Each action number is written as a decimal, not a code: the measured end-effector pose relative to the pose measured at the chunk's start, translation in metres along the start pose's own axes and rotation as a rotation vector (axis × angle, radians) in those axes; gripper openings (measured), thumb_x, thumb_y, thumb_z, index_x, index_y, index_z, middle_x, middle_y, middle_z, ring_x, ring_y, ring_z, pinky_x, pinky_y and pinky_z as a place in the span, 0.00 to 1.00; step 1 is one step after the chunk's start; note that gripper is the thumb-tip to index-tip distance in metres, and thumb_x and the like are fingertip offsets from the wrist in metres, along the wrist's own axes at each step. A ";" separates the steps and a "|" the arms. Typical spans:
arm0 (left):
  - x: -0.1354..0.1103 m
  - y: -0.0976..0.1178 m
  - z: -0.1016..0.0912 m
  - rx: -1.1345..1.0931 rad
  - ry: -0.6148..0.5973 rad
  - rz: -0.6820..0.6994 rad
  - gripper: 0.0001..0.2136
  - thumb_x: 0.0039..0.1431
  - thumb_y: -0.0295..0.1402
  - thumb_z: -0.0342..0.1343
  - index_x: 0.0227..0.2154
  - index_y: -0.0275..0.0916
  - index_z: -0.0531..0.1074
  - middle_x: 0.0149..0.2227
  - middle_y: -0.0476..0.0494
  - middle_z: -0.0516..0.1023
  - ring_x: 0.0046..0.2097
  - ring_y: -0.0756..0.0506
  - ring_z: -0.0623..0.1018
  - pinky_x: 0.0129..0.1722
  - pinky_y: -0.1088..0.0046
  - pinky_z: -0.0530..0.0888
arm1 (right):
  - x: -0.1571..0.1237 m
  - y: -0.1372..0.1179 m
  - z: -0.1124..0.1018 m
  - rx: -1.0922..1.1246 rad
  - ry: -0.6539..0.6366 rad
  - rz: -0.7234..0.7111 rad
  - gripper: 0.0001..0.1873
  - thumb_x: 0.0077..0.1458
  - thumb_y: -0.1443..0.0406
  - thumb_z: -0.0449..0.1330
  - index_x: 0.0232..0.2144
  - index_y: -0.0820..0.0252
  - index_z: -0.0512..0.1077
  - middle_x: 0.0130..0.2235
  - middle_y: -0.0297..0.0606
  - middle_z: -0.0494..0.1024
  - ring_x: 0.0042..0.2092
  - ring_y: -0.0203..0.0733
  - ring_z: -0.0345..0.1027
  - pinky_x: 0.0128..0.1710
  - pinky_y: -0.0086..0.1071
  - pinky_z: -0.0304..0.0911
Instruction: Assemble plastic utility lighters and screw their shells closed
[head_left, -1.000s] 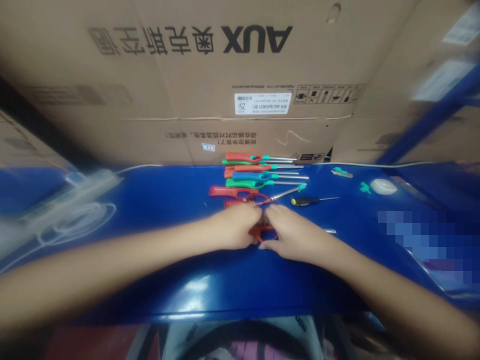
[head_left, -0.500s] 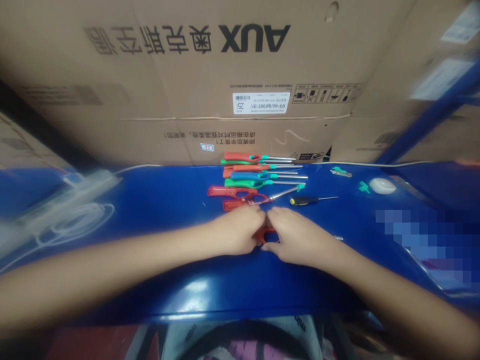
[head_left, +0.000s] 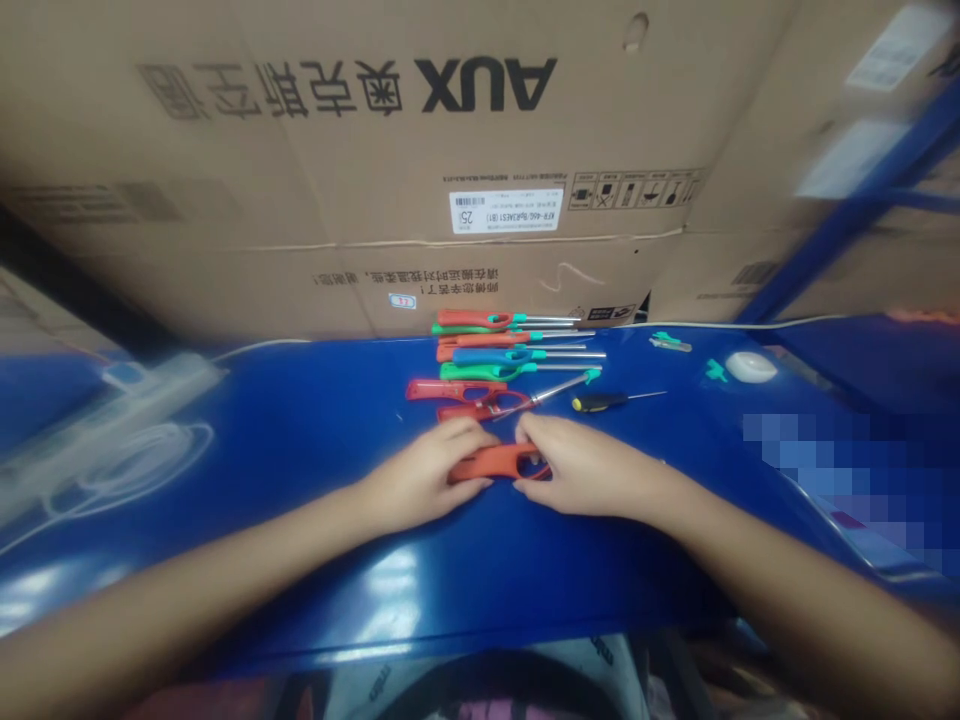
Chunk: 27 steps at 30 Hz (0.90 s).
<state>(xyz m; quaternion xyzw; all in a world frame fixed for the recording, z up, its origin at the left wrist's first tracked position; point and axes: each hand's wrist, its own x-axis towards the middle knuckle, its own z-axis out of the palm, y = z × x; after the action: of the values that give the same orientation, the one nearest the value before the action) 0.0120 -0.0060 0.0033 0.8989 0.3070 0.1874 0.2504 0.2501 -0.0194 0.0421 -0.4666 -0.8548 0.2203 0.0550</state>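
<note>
An orange-red lighter handle (head_left: pixel 487 463) lies level between my two hands, close above the blue table. My left hand (head_left: pixel 427 475) is closed on its left end, thumb below and fingers above. Around the loop at its right end, my right hand (head_left: pixel 581 465) pinches with thumb and fingers. Just beyond are a red handle shell (head_left: pixel 456 390) and an opened red lighter (head_left: pixel 469 411) with a metal tube slanting up to a teal tip. A black and yellow screwdriver (head_left: pixel 600 402) lies right of them.
Behind, several long-tube lighters (head_left: pixel 487 356) in orange, green and blue lie in a row against a large cardboard box (head_left: pixel 345 200). A white oval object (head_left: pixel 751 367) and small teal pieces (head_left: pixel 716 370) are at right. A power strip (head_left: pixel 161 395) with coiled white cable sits left.
My left hand has moved left along the handle, away from my right hand, so more of the orange-red handle shows. The view has shifted slightly.
</note>
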 end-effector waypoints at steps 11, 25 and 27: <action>-0.010 -0.017 0.009 -0.061 0.285 0.002 0.18 0.63 0.32 0.60 0.55 0.40 0.70 0.56 0.39 0.76 0.56 0.42 0.77 0.56 0.64 0.74 | 0.011 0.012 0.002 0.076 0.152 -0.152 0.07 0.56 0.65 0.63 0.38 0.61 0.72 0.41 0.41 0.73 0.42 0.43 0.68 0.42 0.35 0.64; -0.010 -0.025 0.014 -0.394 0.313 -0.124 0.26 0.58 0.32 0.64 0.59 0.38 0.67 0.57 0.35 0.76 0.52 0.40 0.81 0.56 0.57 0.77 | 0.019 0.024 -0.004 0.136 0.390 -0.266 0.11 0.65 0.61 0.58 0.40 0.61 0.78 0.35 0.38 0.79 0.35 0.36 0.71 0.36 0.29 0.64; -0.010 -0.025 0.015 -0.450 0.301 -0.131 0.25 0.58 0.32 0.63 0.58 0.37 0.67 0.57 0.35 0.76 0.53 0.39 0.80 0.56 0.57 0.78 | 0.022 0.026 -0.003 0.166 0.386 -0.232 0.14 0.67 0.60 0.56 0.36 0.61 0.78 0.32 0.37 0.79 0.33 0.36 0.71 0.34 0.29 0.63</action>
<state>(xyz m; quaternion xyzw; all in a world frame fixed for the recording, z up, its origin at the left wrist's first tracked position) 0.0006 -0.0003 -0.0241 0.7608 0.3490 0.3659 0.4069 0.2592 0.0119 0.0313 -0.3927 -0.8553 0.1886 0.2804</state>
